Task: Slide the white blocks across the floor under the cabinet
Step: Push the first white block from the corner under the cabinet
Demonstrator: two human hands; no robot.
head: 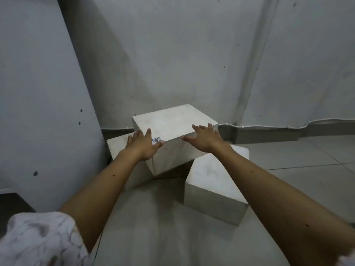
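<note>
Both hands on the top block (pixel 172 121) now: left hand (pixel 143 145) flat over its near-left corner, right hand (pixel 204 138) spread on the near-right edge, fingers straight, gripping nothing. It sits tilted across two lower blocks (pixel 213 181) beneath the hands.

Both hands (pixel 144 144) flat on top white block (pixel 172 121)

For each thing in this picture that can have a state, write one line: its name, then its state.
Top block: stacked, resting tilted across the two lower blocks.
Left block: on the floor, partly hidden.
Right block: on the floor, untouched by either hand.
Left hand: fingers spread, pressing the top block's near-left edge.
Right hand: fingers spread, pressing its right edge.
Label: stuck by the left thumb.
</note>
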